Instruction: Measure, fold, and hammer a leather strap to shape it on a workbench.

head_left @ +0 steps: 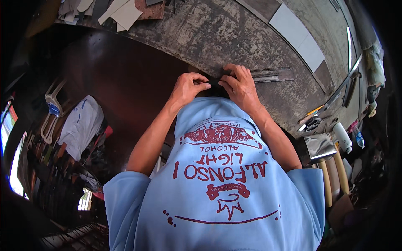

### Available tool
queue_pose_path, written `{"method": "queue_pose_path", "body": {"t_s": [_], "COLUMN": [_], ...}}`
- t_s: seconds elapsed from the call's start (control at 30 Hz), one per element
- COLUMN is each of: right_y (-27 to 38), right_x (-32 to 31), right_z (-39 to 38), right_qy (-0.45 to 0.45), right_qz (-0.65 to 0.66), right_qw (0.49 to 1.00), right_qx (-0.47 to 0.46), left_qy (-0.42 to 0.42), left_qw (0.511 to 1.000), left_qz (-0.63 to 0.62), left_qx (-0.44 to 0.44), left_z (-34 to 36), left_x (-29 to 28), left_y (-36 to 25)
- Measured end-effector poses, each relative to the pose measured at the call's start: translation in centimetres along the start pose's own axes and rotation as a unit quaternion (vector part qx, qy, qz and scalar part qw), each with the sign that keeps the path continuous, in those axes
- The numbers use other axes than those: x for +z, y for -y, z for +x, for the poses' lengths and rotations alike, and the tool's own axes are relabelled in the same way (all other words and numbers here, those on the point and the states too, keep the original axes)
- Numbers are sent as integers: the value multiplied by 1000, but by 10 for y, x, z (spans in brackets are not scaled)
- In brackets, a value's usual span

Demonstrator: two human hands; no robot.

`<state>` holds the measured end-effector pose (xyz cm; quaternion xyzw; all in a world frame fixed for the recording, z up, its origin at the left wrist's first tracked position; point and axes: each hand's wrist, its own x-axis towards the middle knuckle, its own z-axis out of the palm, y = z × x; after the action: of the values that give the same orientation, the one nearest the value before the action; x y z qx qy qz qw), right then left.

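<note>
Close to my body, at the worn table's near edge, my left hand (189,88) has its thumb and forefinger pinched together. Just right of it, my right hand (239,85) is closed too, with its fingertips pressed against the thumb. Something dark seems to span the small gap between them, but it merges with the shadow and I cannot make out what it is. Beside my right hand, a bundle of thin dark grey strips (274,75) lies flat on the table (201,33).
Pale sheet pieces (125,14) are piled at the far left. A long light grey panel (296,37) lies at the far right. Near the right edge are a yellow pencil (315,110), a coil of black cord (313,123) and a white bottle (342,137). A white plastic bag (81,125) hangs at left.
</note>
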<state>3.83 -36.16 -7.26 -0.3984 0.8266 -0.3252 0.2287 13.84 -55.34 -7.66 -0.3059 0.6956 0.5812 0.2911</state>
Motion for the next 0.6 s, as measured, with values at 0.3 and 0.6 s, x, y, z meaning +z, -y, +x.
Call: {"method": "queue_pose_path", "body": {"t_s": [0.3, 0.6], "right_y": [11, 40], "right_x": [7, -16], "right_z": [3, -9], "right_qy": [-37, -120], "right_qz": [-3, 70], "right_qw": [999, 981], "right_qx": [31, 136], "left_qy": [52, 92], "left_qw": [999, 984], "left_qz": [3, 104], "left_qx": [-15, 114], "left_z": [11, 1], "left_x": [-14, -36], "left_y": [-3, -57]}}
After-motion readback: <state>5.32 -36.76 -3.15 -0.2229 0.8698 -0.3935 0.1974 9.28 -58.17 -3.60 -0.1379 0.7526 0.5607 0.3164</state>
